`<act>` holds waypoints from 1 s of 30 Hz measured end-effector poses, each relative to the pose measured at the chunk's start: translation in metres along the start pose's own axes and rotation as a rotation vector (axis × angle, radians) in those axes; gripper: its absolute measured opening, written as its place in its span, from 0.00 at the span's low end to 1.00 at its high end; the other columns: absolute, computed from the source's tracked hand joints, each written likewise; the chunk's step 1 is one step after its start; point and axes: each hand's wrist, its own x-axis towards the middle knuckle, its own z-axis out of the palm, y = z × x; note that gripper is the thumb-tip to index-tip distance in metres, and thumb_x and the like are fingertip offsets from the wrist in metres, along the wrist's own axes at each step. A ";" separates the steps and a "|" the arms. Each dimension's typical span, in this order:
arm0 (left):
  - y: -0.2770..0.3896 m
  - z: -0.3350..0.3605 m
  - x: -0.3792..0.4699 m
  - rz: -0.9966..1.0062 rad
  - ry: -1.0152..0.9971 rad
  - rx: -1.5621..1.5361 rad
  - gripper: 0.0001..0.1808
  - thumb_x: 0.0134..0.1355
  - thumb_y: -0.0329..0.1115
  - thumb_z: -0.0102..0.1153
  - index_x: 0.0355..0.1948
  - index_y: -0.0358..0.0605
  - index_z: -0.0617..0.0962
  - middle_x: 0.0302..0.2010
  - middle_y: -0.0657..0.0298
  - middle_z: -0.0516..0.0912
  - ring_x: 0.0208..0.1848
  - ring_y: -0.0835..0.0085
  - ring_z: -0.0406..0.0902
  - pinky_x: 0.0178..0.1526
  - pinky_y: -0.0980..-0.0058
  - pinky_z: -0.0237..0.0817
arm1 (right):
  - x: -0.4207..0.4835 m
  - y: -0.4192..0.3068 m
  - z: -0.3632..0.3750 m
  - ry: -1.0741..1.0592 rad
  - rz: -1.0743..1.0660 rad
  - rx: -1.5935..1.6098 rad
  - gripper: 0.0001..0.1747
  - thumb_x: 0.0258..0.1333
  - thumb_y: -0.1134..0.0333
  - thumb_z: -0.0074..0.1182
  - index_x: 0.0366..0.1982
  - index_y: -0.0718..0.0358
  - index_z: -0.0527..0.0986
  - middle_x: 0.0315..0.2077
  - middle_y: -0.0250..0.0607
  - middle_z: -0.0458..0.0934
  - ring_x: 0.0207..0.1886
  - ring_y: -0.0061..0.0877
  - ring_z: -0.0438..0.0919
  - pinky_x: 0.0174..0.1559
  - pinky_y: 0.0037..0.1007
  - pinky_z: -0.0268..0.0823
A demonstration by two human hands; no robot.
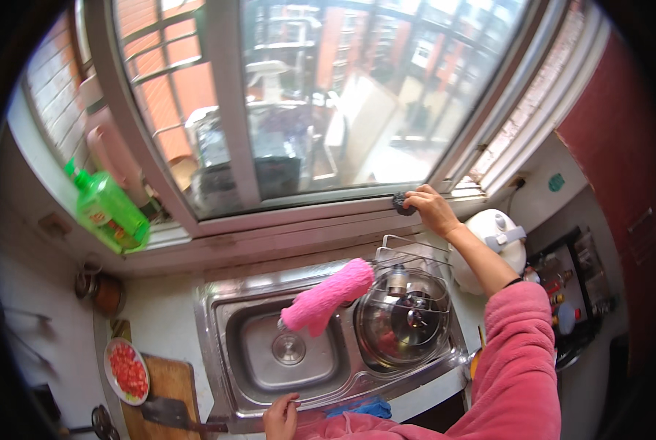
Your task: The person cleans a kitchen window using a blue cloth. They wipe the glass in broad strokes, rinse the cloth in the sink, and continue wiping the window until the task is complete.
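My right hand reaches out to the bottom rail of the sliding window. Its fingers grip a dark grey scouring pad against the ledge. Low in the view, my left hand is by the front rim of the stainless steel sink, its fingers curled; whether it holds anything is hard to see. A fluffy pink cloth covers the faucet above the left basin. In the right basin sits a large pot with a glass lid, partly behind a wire rack.
Left on the sill stands a green pump bottle beside a pink bottle. A plate of diced red food and a cleaver lie on a wooden cutting board. A white rice cooker is under my right forearm.
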 end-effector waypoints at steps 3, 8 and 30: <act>0.003 0.000 0.006 -0.012 -0.005 -0.047 0.11 0.62 0.24 0.50 0.43 0.36 0.81 0.36 0.55 0.85 0.37 0.70 0.85 0.36 0.77 0.73 | 0.027 -0.025 0.005 -0.059 -0.098 0.025 0.14 0.41 0.81 0.51 0.31 0.57 0.79 0.38 0.30 0.81 0.44 0.30 0.76 0.49 0.28 0.70; 0.011 -0.004 0.011 -0.019 0.021 -0.083 0.10 0.62 0.24 0.51 0.42 0.35 0.80 0.36 0.54 0.85 0.37 0.69 0.85 0.36 0.76 0.74 | 0.093 -0.086 0.027 -0.136 -0.404 0.087 0.17 0.41 0.78 0.55 0.37 0.58 0.80 0.43 0.33 0.80 0.46 0.31 0.74 0.50 0.28 0.70; -0.011 -0.018 0.020 -0.103 0.176 -0.042 0.10 0.61 0.24 0.51 0.42 0.36 0.81 0.34 0.54 0.85 0.37 0.67 0.85 0.37 0.73 0.74 | 0.196 -0.200 0.069 -0.083 -0.848 0.160 0.18 0.45 0.71 0.53 0.43 0.63 0.74 0.44 0.41 0.77 0.43 0.33 0.73 0.45 0.30 0.71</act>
